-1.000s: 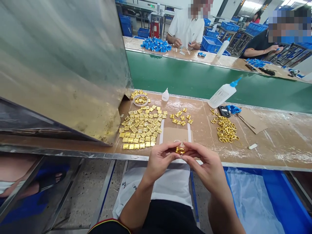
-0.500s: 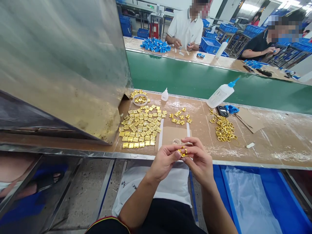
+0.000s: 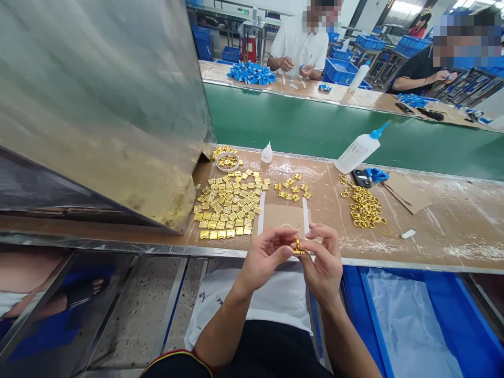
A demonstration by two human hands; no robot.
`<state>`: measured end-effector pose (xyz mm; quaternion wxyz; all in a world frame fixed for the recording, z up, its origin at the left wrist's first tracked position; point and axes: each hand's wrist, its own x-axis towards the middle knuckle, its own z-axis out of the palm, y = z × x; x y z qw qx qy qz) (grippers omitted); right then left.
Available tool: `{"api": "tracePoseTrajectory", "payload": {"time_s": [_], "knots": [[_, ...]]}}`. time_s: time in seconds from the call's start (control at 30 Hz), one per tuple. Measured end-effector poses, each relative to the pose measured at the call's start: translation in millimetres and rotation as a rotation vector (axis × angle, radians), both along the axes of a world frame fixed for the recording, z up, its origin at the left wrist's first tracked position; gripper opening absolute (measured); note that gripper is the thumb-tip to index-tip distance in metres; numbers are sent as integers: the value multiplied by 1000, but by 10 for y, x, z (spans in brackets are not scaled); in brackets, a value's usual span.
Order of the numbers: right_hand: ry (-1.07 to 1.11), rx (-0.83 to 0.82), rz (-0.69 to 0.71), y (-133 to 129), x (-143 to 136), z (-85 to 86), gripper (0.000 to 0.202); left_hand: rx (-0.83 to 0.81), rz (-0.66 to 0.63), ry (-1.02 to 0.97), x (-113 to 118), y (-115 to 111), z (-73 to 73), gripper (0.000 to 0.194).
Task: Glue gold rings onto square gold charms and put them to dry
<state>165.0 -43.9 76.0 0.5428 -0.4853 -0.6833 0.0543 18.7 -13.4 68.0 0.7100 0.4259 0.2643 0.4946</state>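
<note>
A small shiny gold part with a ring-like loop standing on a flat base (image 3: 298,251) is pinched above the table's front edge. My left hand (image 3: 262,260) has its thumb at the left side of the part. From the right, the thumb and index finger of my right hand (image 3: 323,262) grip it, with the other fingers raised. Many flat square gold pieces (image 3: 226,205) lie in rows to the left. Several similar gold pieces (image 3: 292,188) sit beyond my hands. A heap of gold rings (image 3: 364,207) is to the right.
A large metal panel (image 3: 98,94) blocks the left side. A small white bottle (image 3: 266,154) and a big blue-tipped bottle (image 3: 359,153) stand at the table's back, before a green belt (image 3: 271,118). A blue bin (image 3: 444,315) is below right. Two co-workers sit opposite.
The gold part has turned in my fingers, so its loop now shows edge-on above the base. My fingers have spread slightly apart, the left ones lifting off.
</note>
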Motion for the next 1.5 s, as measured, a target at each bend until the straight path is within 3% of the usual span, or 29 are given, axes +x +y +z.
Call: {"api": "tracePoseTrajectory", "payload": {"time_s": [0.1, 0.27, 0.57, 0.8, 0.9, 1.07, 1.17, 1.33, 1.5], "knots": [[14, -7, -8, 11, -26, 2, 13, 155, 127, 106, -20, -30, 6, 34], [27, -30, 27, -10, -77, 26, 16, 261, 174, 155, -23, -58, -22, 28], [50, -60, 69, -35, -78, 22, 19, -43, 128, -100, 82, 38, -66, 63], [131, -174, 93, -3, -51, -158, 16, -216, 67, -373, 77, 106, 17, 63], [129, -183, 107, 15, -119, -84, 19, -290, 0, -483, 59, 87, 53, 59], [27, -171, 104, 103, -212, 183, 16, -364, -79, -536, 30, 45, 79, 55], [31, -228, 214, 148, -178, 291, 15, -396, -121, -561, 6, 34, 99, 54], [156, -342, 348, 191, -81, 327, 7, -418, -178, -578, 8, 24, 119, 54], [374, -463, 454, 256, -50, 317, 15, -457, -222, -569, 32, 10, 101, 54]]}}
